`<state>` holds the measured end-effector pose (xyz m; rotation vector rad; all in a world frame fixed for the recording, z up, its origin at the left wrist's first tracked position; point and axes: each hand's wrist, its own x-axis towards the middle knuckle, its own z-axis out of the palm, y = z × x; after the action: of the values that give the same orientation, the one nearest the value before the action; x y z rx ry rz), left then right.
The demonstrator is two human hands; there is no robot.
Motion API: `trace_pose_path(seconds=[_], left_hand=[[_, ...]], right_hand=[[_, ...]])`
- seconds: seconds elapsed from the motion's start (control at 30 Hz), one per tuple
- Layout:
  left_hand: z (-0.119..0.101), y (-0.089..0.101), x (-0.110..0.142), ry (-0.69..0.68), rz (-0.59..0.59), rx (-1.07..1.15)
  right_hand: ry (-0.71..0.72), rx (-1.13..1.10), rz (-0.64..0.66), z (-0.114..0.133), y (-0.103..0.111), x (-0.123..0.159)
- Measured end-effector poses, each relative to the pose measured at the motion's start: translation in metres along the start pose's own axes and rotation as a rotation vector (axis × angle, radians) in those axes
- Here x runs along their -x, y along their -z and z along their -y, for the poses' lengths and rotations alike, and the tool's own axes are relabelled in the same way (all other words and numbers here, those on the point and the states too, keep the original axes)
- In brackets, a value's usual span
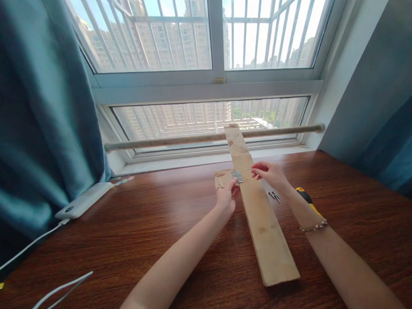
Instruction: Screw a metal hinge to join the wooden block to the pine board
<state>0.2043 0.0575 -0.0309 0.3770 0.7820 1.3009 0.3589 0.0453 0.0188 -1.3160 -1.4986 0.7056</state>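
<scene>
the long wooden board (265, 220) lies on the dark brown table (155, 248), its near end toward the person and its far end reaching up over the window sill, by the horizontal rail (178, 140). a small wooden piece (222, 177) sits against the board's left side, and a metal hinge (237, 176) lies at the place where the two meet.

the left hand (227, 200) is at the hinge — its thumb and fingers are bent and nearly closed, the fingertips at the hinge's near edge. whether they grip it or only steady it, i cannot tell.

the right hand (268, 173) is above the board, just right of the hinge, with thumb and fingertips pinched shut on a thin screw (249, 169) that points left. a braided bracelet (313, 226) circles that wrist.

a few loose screws (274, 196) lie on the table to the right of the board, and a yellow and black screwdriver (304, 195) lies farther right, partly hidden by the right forearm. over on the left, a white power strip (83, 201) rests near the blue curtain (43, 98).
</scene>
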Motion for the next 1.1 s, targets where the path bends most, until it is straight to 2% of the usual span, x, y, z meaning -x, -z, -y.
trace_pose_path(seconds=[0.17, 0.37, 0.53, 0.67, 0.83, 1.1], left_hand=[[-0.001, -0.001, 0.002, -0.008, 0.0, 0.018], [-0.001, 0.0, 0.001, 0.0, -0.015, 0.031], [0.001, 0.0, 0.0, -0.014, -0.016, 0.028], [0.001, 0.001, 0.0, -0.017, -0.025, 0.036], [0.001, 0.001, 0.0, -0.011, -0.017, 0.03], [-0.001, -0.003, 0.007, -0.012, -0.025, 0.02]], right_hand=[[0.089, 0.256, -0.046, 0.0, -0.031, -0.009], [0.203, 0.476, -0.076, -0.003, -0.037, -0.018], [0.259, 0.502, -0.076, -0.002, -0.036, -0.017], [0.298, 0.463, -0.105, -0.006, -0.035, -0.018], [0.318, 0.415, -0.083, -0.01, -0.034, -0.019], [0.452, 0.515, -0.071, -0.005, -0.04, -0.013]])
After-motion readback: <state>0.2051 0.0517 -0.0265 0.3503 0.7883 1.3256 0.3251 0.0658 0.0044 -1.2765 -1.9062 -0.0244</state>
